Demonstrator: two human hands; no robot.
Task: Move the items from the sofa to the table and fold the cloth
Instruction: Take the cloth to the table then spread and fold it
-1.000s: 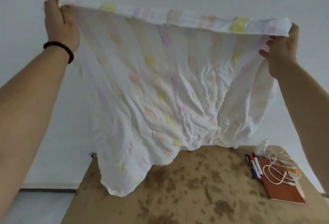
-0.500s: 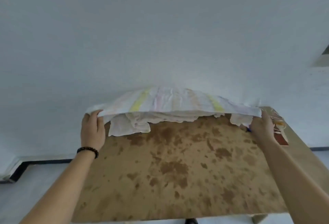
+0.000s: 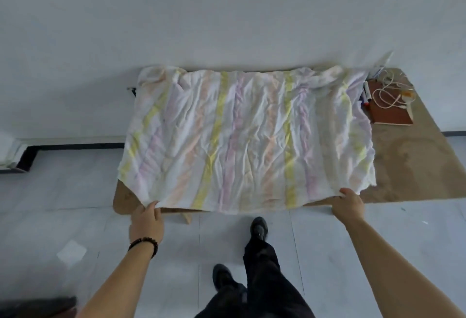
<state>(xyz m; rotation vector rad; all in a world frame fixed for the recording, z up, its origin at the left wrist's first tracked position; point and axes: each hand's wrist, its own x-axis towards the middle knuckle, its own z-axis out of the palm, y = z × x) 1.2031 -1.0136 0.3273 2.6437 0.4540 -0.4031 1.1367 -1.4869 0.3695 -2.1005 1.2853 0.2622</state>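
A white cloth [image 3: 247, 136] with faded yellow, pink and purple stripes lies spread and wrinkled over most of the brown table [image 3: 416, 166]. My left hand [image 3: 146, 221] grips its near left corner at the table's front edge. My right hand [image 3: 349, 202] grips the near right corner. The far edge of the cloth is bunched along the wall. A brown notebook [image 3: 389, 112], a coiled white cable [image 3: 388, 93] and some markers [image 3: 367, 94] lie on the table's far right, beside the cloth.
A white wall stands right behind the table. Grey tiled floor surrounds it, with a black baseboard [image 3: 70, 147] at the left. My legs and black shoes [image 3: 258, 226] are just in front of the table. A dark object [image 3: 35, 305] sits at the bottom left.
The cloth was held up high, then swung down over the table. Both hands have pulled its near edge back to the table's front, so it now lies spread flat.
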